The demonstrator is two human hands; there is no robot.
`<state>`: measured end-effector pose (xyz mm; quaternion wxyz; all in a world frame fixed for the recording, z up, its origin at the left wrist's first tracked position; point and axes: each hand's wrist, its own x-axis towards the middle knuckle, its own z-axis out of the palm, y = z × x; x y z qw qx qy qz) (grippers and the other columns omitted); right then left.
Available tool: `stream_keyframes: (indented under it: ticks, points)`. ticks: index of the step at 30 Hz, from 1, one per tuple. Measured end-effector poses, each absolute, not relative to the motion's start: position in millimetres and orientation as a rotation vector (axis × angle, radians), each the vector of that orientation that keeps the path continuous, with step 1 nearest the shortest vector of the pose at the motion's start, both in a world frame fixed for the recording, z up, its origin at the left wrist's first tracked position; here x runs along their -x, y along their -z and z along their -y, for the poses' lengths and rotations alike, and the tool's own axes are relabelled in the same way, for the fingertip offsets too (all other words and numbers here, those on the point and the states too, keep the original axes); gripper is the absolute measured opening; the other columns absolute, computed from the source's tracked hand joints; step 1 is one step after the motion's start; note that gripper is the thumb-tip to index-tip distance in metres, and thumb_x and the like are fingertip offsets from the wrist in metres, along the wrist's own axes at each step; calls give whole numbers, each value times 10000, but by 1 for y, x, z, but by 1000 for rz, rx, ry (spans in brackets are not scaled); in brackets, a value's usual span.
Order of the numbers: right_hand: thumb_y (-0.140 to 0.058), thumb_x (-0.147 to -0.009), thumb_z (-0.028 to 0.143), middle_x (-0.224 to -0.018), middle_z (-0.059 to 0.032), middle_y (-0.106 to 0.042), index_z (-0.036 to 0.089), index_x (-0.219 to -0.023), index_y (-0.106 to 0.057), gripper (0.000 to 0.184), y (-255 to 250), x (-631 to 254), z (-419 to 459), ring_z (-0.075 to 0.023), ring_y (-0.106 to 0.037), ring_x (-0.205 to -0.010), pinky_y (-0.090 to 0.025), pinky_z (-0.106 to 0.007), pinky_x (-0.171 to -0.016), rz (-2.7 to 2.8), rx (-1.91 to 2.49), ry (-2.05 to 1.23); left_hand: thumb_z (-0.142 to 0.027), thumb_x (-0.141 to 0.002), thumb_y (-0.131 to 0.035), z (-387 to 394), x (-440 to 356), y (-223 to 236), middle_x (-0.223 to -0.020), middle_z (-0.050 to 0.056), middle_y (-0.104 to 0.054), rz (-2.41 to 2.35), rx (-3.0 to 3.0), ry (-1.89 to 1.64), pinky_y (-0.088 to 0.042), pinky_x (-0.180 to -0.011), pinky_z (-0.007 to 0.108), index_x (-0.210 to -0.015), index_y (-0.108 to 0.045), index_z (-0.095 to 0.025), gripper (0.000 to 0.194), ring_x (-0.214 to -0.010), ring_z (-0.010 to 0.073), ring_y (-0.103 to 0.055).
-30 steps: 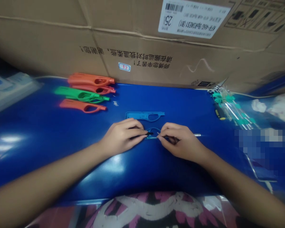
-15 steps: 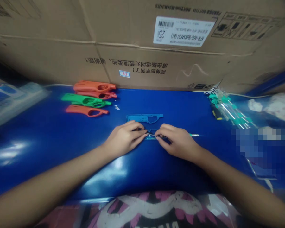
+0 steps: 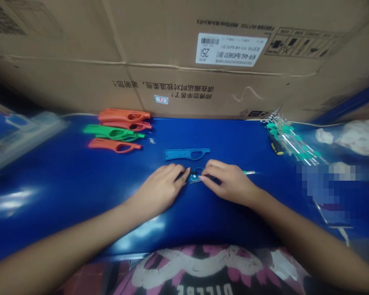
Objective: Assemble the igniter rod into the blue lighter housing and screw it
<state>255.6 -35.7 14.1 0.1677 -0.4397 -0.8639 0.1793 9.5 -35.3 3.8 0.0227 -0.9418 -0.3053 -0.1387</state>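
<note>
My left hand (image 3: 162, 186) lies over the left part of a blue plastic shell (image 3: 194, 177) on the blue table (image 3: 64, 180), fingers curled down on it. My right hand (image 3: 229, 180) pinches a thin rod with a metal tip (image 3: 249, 172), its fingertips at the shell's looped part. The two hands nearly touch. A second blue shell half (image 3: 186, 154) lies just behind them.
Orange shells (image 3: 124, 116), a green one (image 3: 112, 132) and another orange one (image 3: 113, 145) lie at the back left. A bundle of teal-tipped rods (image 3: 290, 141) lies at the right. A big cardboard box (image 3: 184, 57) walls the far side. Clear bags sit at the left edge.
Both hands stayed on the blue shell. The left fingers have flattened and slid slightly right. The view has tilted a little, so everything sits lower.
</note>
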Motion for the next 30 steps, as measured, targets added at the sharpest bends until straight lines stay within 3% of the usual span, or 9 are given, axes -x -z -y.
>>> stream_keyframes:
  ticks: [6, 14, 20, 24, 30]
  points:
    - [-548, -966, 278, -956, -35, -693, 196, -978, -685, 160, -11, -256, 34, -151, -657, -830, -446, -249, -681, 2436, 1334, -400, -221, -984, -548, 27, -7, 8, -1054, 121, -631, 1044, 3173, 850, -569, -872, 393, -1382, -540, -133, 408, -980, 224, -597]
    - [-501, -990, 253, -964, -53, -711, 184, -969, -702, 213, -3, -255, 35, -167, -671, -850, -460, -259, -690, 2465, 1293, -309, -228, -960, -605, 24, -10, 11, -1027, 95, -636, 1066, 3234, 1010, -555, -882, 377, -1321, -600, -142, 371, -973, 207, -596]
    - [-520, -976, 230, -939, -39, -689, 190, -943, -688, 175, -6, -257, 33, -147, -631, -804, -457, -259, -704, 2397, 1266, -425, -217, -1006, -500, 25, -13, 6, -1057, 114, -591, 1042, 3262, 776, -545, -896, 399, -1314, -620, -175, 333, -1012, 223, -562]
    - [-536, -956, 219, -988, -35, -655, 201, -949, -665, 130, -16, -262, 32, -128, -585, -745, -446, -256, -667, 2441, 1280, -564, -214, -1025, -433, 30, -14, 1, -1068, 148, -587, 986, 3166, 554, -568, -832, 417, -1350, -590, -137, 369, -972, 243, -563]
    - [-544, -970, 244, -1137, -60, -619, 212, -1129, -603, 173, -26, -269, 32, -165, -621, -885, -479, -282, -745, 2675, 1193, -630, -180, -1018, -432, 33, -12, -2, -1037, 157, -594, 954, 3120, 482, -578, -793, 407, -1341, -586, -80, 372, -933, 244, -570]
